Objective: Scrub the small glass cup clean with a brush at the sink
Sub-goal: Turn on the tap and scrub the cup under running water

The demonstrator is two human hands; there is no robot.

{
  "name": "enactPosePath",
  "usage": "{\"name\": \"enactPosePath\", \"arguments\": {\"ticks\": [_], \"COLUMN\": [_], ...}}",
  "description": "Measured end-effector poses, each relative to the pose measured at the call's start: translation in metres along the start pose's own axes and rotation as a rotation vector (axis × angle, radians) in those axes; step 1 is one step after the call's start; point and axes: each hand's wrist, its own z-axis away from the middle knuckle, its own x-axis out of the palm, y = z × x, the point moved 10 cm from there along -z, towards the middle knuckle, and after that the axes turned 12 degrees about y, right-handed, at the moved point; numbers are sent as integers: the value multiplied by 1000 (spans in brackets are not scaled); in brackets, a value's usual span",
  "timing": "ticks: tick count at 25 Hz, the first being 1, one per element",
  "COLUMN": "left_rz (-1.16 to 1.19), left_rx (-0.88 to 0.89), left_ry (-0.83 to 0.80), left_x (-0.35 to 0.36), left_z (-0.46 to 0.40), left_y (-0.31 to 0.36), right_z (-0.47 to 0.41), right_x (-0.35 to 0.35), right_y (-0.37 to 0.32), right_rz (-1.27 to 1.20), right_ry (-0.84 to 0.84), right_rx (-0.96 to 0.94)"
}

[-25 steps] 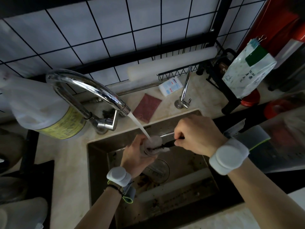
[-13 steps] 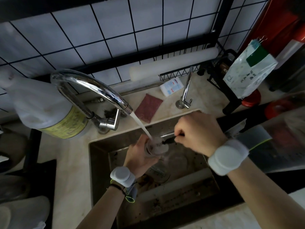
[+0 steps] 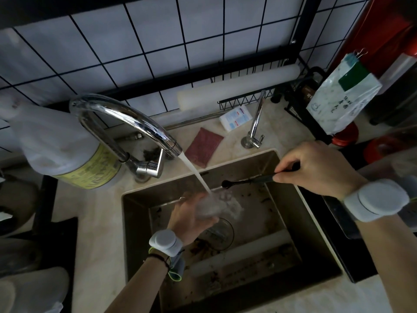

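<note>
My left hand [image 3: 188,219] holds the small glass cup [image 3: 214,205] over the sink [image 3: 316,251], tilted to the right under the stream from the chrome faucet [image 3: 126,119]. Water splashes over and out of the cup, blurring its rim. My right hand [image 3: 316,168] grips the dark handle of a thin black brush [image 3: 246,180]. The brush's small round head hangs clear of the cup, just above and to the right of it.
A glass bowl [image 3: 222,233] lies in the sink under the cup, among dark debris. Behind the sink are a red scouring pad [image 3: 204,146], a white soap packet [image 3: 235,117] and a small tap [image 3: 255,129]. A large bottle [image 3: 61,147] stands left, a clipped bag [image 3: 343,98] right.
The brush was inside the cup; my right hand has pulled it out, up and to the right. The left hand has tipped the cup under the running water.
</note>
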Motion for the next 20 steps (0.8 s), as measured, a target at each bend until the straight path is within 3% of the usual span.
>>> {"name": "enactPosePath", "arguments": {"ticks": [13, 17, 20], "left_rz": [193, 468, 514], "left_rx": [-308, -531, -615], "left_ry": [-46, 18, 103], "left_x": [13, 4, -12], "left_z": [-7, -3, -2], "left_y": [-18, -45, -56], "right_z": [20, 20, 18], "right_x": [29, 42, 45], "right_y": [16, 7, 4], "right_rz": [-312, -326, -304], "right_ry": [-176, -143, -108], "right_rx": [137, 134, 118]}}
